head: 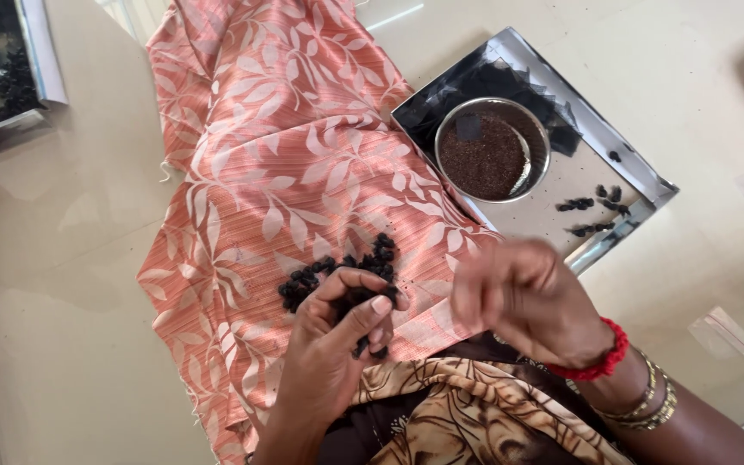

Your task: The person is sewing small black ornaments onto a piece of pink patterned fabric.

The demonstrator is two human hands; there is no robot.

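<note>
On the salmon-pink leaf-print cloth (277, 164), near the lower centre of the view, lies a small heap of dark dried pieces (337, 271). The left hand (337, 331) rests at the near edge of this heap; its fingers (370, 312) curl inward with the thumb over them, closed on several of the dark pieces, some of which show between the fingers and below the fingertips. The rest of the heap lies loose on the cloth just beyond the knuckles.

The right hand (523, 301) is raised just to the right of the heap, above the edge of the cloth. It is motion-blurred. The fingers appear bunched toward the thumb, but whether they pinch anything cannot be told. A red thread band (600, 357) circles the right wrist, and gold bangles (647, 400) sit further up the forearm.

Beyond the right hand, a rectangular steel tray (639, 194) rests partly on the cloth and partly on the pale glossy floor (71, 258). Inside the tray stands a round steel bowl (492, 148) filled with fine reddish-brown granules. A few loose dark pieces (596, 207) lie on the bare tray surface, right of the bowl.

At the top left corner, a second steel tray (40, 52) holding dark material is partly in view, well apart from both hands. A brown patterned garment (475, 413) covers the person's lap at the bottom edge.
</note>
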